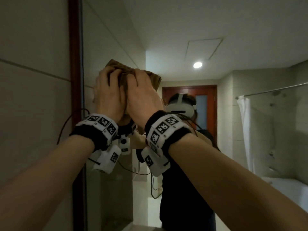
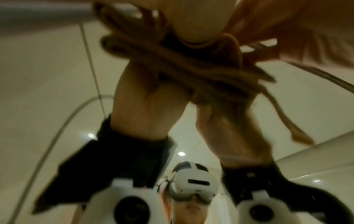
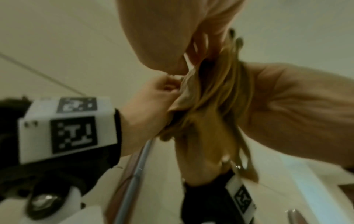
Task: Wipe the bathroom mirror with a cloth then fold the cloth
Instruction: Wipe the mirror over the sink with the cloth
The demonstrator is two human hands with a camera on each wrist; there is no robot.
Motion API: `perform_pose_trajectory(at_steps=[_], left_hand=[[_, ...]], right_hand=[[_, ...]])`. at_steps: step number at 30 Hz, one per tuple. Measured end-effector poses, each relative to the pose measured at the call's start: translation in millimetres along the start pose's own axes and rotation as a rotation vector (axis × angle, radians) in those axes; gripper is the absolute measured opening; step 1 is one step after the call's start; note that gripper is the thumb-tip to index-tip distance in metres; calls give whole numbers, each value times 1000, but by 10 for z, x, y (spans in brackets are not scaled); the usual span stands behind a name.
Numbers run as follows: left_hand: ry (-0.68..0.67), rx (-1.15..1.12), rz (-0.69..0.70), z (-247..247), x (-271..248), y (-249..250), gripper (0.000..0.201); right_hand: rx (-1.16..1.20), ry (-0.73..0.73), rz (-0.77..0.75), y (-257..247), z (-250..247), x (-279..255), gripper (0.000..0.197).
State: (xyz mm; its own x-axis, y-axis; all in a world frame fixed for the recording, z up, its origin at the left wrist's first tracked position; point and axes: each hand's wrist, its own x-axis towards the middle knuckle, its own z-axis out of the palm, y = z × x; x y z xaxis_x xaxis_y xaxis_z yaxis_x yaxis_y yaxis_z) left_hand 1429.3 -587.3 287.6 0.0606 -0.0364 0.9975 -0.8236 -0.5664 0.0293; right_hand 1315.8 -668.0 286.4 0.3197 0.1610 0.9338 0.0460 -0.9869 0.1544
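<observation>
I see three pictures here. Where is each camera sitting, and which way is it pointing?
Head: worn on the head, facing the mirror; shows both forearms, left hand and right hand on the brown cloth.
Left wrist: looks along the hand at the bunched cloth, with a reflected headset below.
Right wrist: looks along the hand at the cloth and the left hand.
All share the cloth.

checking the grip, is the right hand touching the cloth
Touching. In the head view the right hand lies over the brown cloth, fingers curled into its folds; the left hand grips it too.
</observation>
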Motion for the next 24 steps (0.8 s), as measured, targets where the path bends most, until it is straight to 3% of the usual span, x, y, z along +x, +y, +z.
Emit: perform_pose_trajectory(at_steps=[3,7,12,24], left_hand=[[-169,237,53,186,13,23,74],[-149,272,60,194,-63,245,67],[-221,291,64,260,-174,565,74],[-265,254,153,650,-227,2076,72]], right_hand=[[-114,-67,33,98,57,48,59],[-270,-51,-10,413,68,-5,60],[-272,-35,11,656,-48,-245,64],[-355,-98,145,1693,-1018,-864,64]])
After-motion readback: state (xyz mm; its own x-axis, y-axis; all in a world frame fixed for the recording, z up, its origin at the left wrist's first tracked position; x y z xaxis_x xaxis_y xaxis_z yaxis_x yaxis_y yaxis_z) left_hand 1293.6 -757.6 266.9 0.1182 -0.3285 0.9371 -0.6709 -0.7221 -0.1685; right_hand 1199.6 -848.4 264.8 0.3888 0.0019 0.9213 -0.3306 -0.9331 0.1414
